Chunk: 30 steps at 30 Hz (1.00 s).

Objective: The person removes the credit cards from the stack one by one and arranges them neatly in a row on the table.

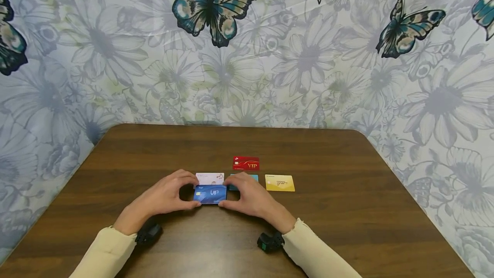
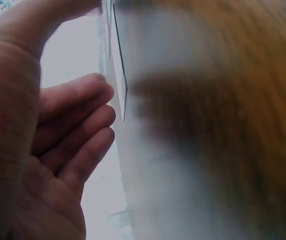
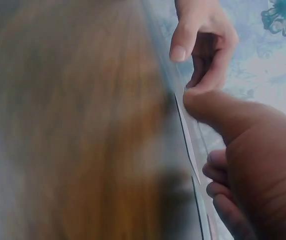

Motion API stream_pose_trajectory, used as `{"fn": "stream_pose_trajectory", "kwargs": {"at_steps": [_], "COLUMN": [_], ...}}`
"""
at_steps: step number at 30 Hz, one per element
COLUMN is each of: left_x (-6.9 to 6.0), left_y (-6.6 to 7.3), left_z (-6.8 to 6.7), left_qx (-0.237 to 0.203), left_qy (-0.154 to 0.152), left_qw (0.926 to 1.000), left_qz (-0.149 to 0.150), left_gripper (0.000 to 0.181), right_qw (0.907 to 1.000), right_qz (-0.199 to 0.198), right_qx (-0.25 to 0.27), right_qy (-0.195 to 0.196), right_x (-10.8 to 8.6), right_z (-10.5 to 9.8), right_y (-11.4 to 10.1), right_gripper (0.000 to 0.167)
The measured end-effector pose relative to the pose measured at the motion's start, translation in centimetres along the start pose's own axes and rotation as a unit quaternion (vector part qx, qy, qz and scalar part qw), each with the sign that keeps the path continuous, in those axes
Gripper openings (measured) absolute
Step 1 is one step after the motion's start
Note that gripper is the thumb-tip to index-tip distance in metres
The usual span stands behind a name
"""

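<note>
In the head view, a blue card point(image 1: 210, 194) marked VIP lies between my two hands. My left hand point(image 1: 170, 192) holds its left side, thumb at the near corner and forefinger by the far one. My right hand point(image 1: 252, 194) holds the right side the same way. Just beyond the blue card is a white card point(image 1: 210, 178) with a small floral pattern; whether the two overlap, I cannot tell. Both wrist views show the cards nearly edge-on, so any gap beneath the blue card is unclear.
A teal card point(image 1: 255, 177) lies partly hidden behind my right hand. Beyond it is a red VIP card point(image 1: 246, 163), and to the right a yellow card point(image 1: 279, 182). All are on the brown wooden table point(image 1: 347, 226), whose far edge meets a butterfly-patterned backdrop point(image 1: 308, 63).
</note>
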<state>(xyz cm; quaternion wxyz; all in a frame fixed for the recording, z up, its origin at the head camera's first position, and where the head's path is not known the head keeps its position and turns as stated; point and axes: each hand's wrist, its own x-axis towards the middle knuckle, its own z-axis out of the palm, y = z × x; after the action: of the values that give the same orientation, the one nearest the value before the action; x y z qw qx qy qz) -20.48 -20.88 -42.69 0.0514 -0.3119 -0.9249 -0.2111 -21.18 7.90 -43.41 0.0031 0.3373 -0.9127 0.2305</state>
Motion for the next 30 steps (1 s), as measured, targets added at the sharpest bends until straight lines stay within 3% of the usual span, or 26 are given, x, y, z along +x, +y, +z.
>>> {"fn": "stream_pose_trajectory", "kwargs": {"at_steps": [8,12,21,30], "left_x": [-0.2,-0.3,-0.2,-0.6], "left_y": [-0.2,-0.2,-0.4,-0.2], "left_z": [-0.1,-0.2,0.0,-0.3], "left_qx": [0.008,0.006,0.010,0.005], "left_qy": [-0.015,-0.026,-0.014,-0.032], "left_qw": [0.9999,0.9997,0.9995,0.9991], "left_qz": [-0.002,-0.002,0.028,0.026], "left_gripper": [0.049,0.051,0.049,0.048], "right_qw": [0.9988,0.9982,0.9972,0.9971], "right_qz": [-0.031,-0.035,-0.035,-0.036], "right_qx": [-0.036,-0.048,-0.065,-0.067], "right_qy": [0.013,0.013,0.005,-0.008], "right_x": [0.2,0.1,-0.1,-0.5], "right_z": [0.8,0.8,0.7,0.6], "right_y": [-0.4,-0.5,-0.8,-1.2], "right_gripper": [0.056,0.056,0.057,0.057]}}
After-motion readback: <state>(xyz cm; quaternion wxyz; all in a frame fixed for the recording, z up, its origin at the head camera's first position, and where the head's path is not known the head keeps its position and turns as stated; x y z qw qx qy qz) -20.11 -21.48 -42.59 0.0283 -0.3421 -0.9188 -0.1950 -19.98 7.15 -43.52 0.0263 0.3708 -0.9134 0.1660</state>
